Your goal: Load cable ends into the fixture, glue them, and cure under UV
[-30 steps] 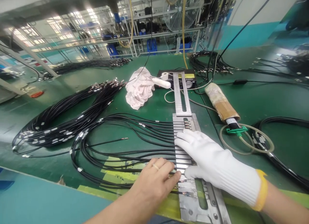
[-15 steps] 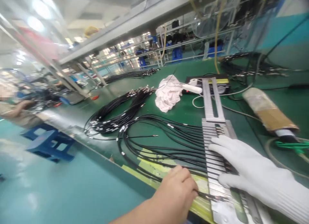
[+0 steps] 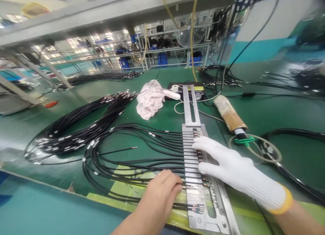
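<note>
My left hand [image 3: 162, 189], bare, lies fingers curled down on the black cables [image 3: 142, 150] just left of the slotted metal fixture [image 3: 196, 191], fingertips pressing the nearest cable ends against the yellow-green tape strip; whether a cable is pinched between the fingers I cannot tell. My right hand [image 3: 228, 169], in a white knit glove with a yellow cuff, lies flat and spread on top of the fixture, palm down over the row of cable ends seated in its slots, gripping nothing. The fixture sits at the near edge of the green bench [image 3: 279, 120], its narrow slotted bar running away from me. The seated cables loop out to the left. Farther left lies a larger bundle of black cables [image 3: 83, 123]. Right of the fixture, a tape-wrapped cylinder [image 3: 228, 113] with a green clip at its end. Beyond, a crumpled white cloth [image 3: 149, 99] and a black box [image 3: 188, 88]. Further cable bundles lie at the far bench edge.
</note>
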`<move>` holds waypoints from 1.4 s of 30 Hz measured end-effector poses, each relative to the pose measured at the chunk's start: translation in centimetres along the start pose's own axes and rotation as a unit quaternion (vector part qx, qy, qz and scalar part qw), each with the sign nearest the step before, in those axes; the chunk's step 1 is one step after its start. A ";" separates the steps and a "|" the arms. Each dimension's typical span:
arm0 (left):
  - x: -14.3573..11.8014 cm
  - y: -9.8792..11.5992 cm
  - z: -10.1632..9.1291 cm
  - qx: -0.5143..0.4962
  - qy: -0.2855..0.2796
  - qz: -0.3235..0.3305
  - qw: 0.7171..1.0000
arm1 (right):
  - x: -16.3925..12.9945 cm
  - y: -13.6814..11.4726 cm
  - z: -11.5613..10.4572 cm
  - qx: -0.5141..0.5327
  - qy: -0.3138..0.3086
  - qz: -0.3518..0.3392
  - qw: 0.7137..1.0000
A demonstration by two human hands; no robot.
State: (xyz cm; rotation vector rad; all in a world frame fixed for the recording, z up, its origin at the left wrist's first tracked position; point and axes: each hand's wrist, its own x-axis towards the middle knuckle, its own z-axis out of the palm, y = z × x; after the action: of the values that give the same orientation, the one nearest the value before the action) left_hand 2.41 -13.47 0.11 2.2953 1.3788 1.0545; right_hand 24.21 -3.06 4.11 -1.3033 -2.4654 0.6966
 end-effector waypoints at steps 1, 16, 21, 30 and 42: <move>0.0 -0.1 0.3 -0.004 -0.010 -0.001 1.000 | -0.1 0.2 0.0 0.000 0.010 0.003 1.000; 0.4 -0.5 2.9 0.141 -0.029 0.101 0.984 | -0.6 0.1 -0.2 -0.021 0.031 -0.023 0.999; 0.8 -0.1 2.9 0.115 -0.041 0.110 0.986 | -0.7 0.5 0.0 -0.013 0.040 -0.025 0.999; 0.6 0.0 2.8 0.128 -0.094 0.094 0.983 | -1.0 0.5 0.1 -0.017 0.067 -0.060 0.996; 2.1 0.1 3.0 0.062 -0.091 0.065 0.992 | -1.6 0.5 -0.1 -0.042 0.036 -0.071 0.996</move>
State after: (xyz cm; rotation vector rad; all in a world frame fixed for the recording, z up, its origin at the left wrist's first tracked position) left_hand 5.16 -11.29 -0.96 2.5301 1.2705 0.7894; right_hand 25.46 -4.12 3.92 -1.1455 -2.5238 0.5082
